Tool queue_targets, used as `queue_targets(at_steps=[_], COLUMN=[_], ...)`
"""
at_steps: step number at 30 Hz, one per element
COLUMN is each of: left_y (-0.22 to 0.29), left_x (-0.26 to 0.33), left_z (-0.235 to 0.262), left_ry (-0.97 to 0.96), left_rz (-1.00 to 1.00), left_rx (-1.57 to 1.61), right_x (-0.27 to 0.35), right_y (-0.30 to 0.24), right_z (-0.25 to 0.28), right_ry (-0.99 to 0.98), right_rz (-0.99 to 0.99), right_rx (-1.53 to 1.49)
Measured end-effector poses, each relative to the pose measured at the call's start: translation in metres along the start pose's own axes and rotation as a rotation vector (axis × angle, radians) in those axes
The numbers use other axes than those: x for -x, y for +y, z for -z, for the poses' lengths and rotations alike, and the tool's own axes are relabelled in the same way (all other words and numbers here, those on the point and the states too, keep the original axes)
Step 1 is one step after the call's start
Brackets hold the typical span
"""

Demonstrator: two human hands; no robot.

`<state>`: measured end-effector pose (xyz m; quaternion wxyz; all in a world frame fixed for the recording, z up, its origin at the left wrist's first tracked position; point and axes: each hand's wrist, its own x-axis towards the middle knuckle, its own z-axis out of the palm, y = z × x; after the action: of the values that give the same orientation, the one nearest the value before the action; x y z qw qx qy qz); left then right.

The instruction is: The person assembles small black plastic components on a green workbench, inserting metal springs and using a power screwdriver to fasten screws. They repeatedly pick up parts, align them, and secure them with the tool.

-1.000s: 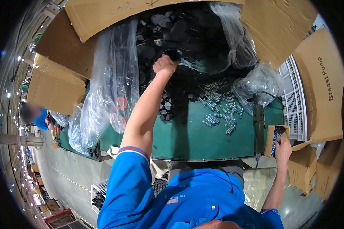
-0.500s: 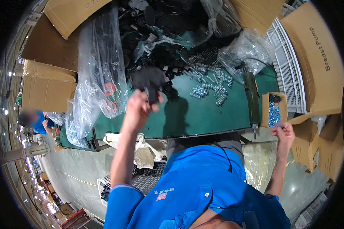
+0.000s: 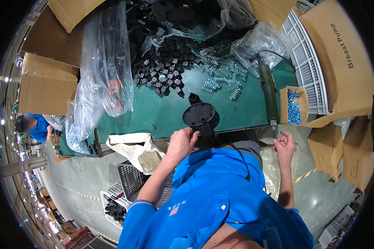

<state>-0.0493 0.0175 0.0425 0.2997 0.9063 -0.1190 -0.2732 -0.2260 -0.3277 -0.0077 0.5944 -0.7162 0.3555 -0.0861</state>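
black round plastic base (image 3: 200, 116) at near edge of green desk (image 3: 162, 112), gripped by left hand (image 3: 179, 143) along its near rim. right hand (image 3: 284, 145) loosely curled, holding nothing visible. probably rigid, light, smooth; best taken by rim. farther: black small parts (image 3: 162, 70), springs (image 3: 220, 74), box of blue screws (image 3: 294, 107).

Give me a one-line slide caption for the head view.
Left hand holds a round black part at the green bench edge; right hand is loosely curled near the power screwdriver.
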Motion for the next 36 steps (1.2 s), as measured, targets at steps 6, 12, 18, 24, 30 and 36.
queue_targets(at_steps=[6, 12, 18, 24, 30, 36], left_y=[0.04, 0.037, 0.04, 0.045, 0.02, -0.012], left_x=[-0.037, -0.135, -0.153, -0.135, -0.081, -0.074], left_z=[0.044, 0.031, 0.011, 0.015, 0.036, 0.04], left_ry=[0.521, 0.295, 0.276, 0.421, 0.695, 0.562], left_rz=[-0.5, -0.589, -0.559, -0.622, -0.383, -0.263], left_rx=[-0.139, -0.468, -0.523, -0.41, -0.018, 0.536], right_x=[-0.001, -0.001, -0.003, -0.003, 0.001, -0.009], right_y=[0.0, -0.006, -0.015, -0.02, -0.027, -0.038], right_z=[0.0, -0.008, -0.008, -0.012, -0.017, -0.016], right_ry=[-0.095, -0.091, -0.069, -0.087, 0.001, -0.018], right_rz=[0.132, 0.129, 0.101, 0.037, 0.131, 0.054], right_rx=[0.283, 0.274, 0.356, 0.322, 0.604, 0.603])
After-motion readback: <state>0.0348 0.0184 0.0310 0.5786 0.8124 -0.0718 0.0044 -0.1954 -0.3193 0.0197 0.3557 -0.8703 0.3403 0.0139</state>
